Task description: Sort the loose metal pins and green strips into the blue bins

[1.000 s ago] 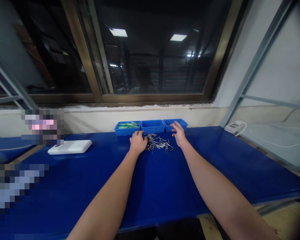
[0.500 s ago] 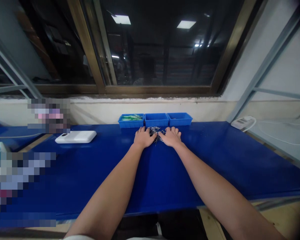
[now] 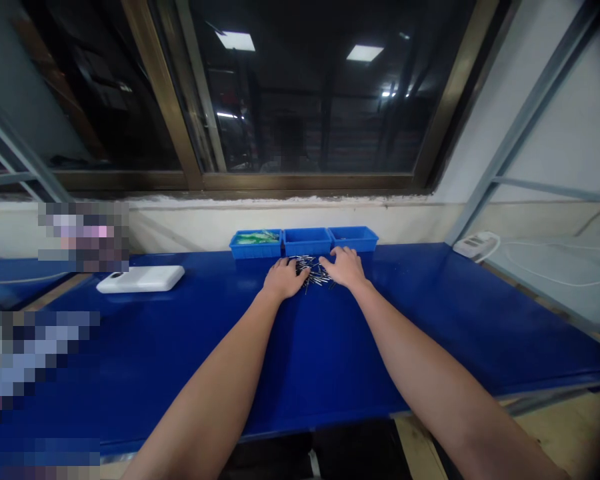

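**L hand [image 3: 286, 277] & R hand [image 3: 345, 267] flank loose metal pins [image 3: 317, 273], ctr of frame**

Both hands palm-down, fingers spread & slightly bent, thumbs out twd each other. L hand is at the pile's left edge, thumb over some pins; R hand is at the right edge, thumb tip by the upper pins. Can't tell if either has pins under the palm. Pins are thin, silvery, w/ some darker bits, jumbled in a heap on the blue table [image 3: 330, 373], mostly btwn the 2 hands.

Just behind, ctr of frame: 3 blue bins in a row, side by side. Left bin [image 3: 257, 251] has green/white stuff in it, prob. packets. Middle bin [image 3: 307, 253] is next; its inside shows plain blue. Right bin [image 3: 371, 247] has sth. tiny near its far side, too small to ID.

Mid-left of frame: white flat device [image 3: 145, 279] lying on table. Far right: white power strip [image 3: 467, 246] w/ white cord [image 3: 491, 250]; greyish marks on top, too small to read. Pixelated patches at left hide what's there.
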Motion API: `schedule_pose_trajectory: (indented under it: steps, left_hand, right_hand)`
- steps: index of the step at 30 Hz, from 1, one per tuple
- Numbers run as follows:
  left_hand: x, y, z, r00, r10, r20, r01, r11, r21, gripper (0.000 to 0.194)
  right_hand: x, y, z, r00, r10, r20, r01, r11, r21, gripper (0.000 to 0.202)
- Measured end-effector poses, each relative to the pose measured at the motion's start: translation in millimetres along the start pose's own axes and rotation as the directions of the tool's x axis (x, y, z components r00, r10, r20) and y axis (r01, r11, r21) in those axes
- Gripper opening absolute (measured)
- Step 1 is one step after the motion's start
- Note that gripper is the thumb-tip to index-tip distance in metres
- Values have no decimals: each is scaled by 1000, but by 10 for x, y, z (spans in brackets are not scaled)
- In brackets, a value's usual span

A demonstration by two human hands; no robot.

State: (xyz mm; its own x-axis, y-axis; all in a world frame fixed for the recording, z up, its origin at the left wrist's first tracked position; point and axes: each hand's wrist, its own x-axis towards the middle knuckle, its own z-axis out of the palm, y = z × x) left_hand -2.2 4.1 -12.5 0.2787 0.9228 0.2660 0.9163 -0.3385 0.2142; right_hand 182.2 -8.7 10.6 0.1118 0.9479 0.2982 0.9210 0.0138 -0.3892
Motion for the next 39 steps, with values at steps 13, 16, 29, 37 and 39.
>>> schedule_pose_trajectory:
  steps: [13,16,29,37,39]
  left_hand:
    - [12,51,-27,999,31,-45,-35,994,-102,56]
    - [25,56,-27,997,32,-66,-39,994,-101,56]
    - [19,118,-33,983,126,-134,-139,986,-95,52]
    - [13,151,-65,966,208,-155,-223,970,-93,48]
    - [6,172,-97,954,249,-166,-268,958,-106,45]
  right_hand:
    - [11,-32,74,994,-41,105,51,994,-99,43]
    - [5,-19,72,995,-42,94,48,997,-61,39]
    - [71,46,152,988,-152,11,150,983,108,29]
    - [75,39,124,970,-165,-180,221,908,357,17]
    - [73,28,114,969,-134,-208,213,882,421,15]
